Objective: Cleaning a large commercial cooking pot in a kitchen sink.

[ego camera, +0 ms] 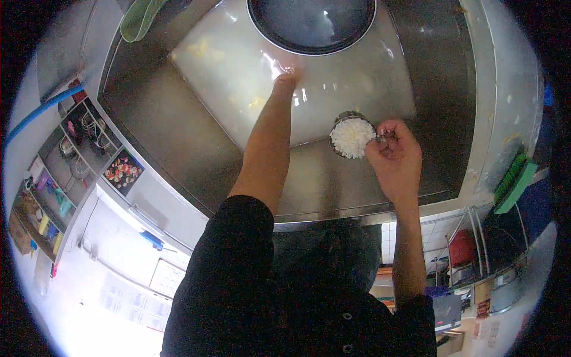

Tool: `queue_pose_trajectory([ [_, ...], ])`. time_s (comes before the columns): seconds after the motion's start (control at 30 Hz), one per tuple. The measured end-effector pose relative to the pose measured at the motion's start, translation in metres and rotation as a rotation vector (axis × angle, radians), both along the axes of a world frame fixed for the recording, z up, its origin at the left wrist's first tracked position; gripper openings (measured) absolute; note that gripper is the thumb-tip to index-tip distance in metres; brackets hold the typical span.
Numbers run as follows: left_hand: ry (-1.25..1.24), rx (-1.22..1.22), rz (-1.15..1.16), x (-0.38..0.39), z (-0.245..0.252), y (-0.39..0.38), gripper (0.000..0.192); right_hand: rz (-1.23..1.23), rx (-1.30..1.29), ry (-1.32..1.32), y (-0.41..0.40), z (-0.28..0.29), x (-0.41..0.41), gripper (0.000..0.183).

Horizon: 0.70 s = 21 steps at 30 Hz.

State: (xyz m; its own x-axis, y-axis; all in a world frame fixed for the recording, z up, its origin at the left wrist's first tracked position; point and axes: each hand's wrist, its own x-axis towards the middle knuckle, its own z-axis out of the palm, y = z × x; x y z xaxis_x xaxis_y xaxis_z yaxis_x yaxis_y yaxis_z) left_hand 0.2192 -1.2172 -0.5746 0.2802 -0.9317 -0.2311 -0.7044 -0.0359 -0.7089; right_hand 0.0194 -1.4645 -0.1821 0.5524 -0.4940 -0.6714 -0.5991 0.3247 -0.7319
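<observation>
A small round metal container [334, 145] is heaped with white grains that look like cooked rice [354, 137]. My right hand [397, 151] grips its right side with curled fingers, and some white grains lie by the fingertips. My left hand [292, 71] reaches into cloudy water in a metal sink [187, 138], just below a round dark pan [312, 24]. Glare and water hide most of that hand, so its grasp is unclear. Beneath both the pan and my left hand is a large pale rectangular board [361, 89] with yellowish bits around it.
A green-bristled brush [515, 185] sits beyond the sink's right rim [475, 147]. At the top left lies a pale green scoop-like utensil [139, 20]. A blue hose [42, 114] curves along the left, near a divided shelf [73, 156] with assorted items.
</observation>
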Motion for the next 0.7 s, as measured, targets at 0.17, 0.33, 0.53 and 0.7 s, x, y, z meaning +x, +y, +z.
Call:
queue_pose_trajectory([
  [0.17,-0.017,0.012,-0.028,-0.007,0.011,0.013,0.035,0.003,0.027,0.010,0.000,0.001,0.001,0.018],
  [0.33,-0.032,0.024,-0.054,0.004,-0.005,0.003,0.035,-0.047,0.021,-0.040,-0.001,0.001,0.002,0.017],
  [0.53,0.730,0.003,0.439,0.009,-0.066,0.019,0.036,-0.012,-0.012,-0.014,-0.001,0.000,0.000,0.018],
  [0.7,0.441,-0.321,0.116,0.004,-0.106,0.051,0.037,-0.002,0.009,-0.012,-0.001,-0.002,-0.001,0.019],
])
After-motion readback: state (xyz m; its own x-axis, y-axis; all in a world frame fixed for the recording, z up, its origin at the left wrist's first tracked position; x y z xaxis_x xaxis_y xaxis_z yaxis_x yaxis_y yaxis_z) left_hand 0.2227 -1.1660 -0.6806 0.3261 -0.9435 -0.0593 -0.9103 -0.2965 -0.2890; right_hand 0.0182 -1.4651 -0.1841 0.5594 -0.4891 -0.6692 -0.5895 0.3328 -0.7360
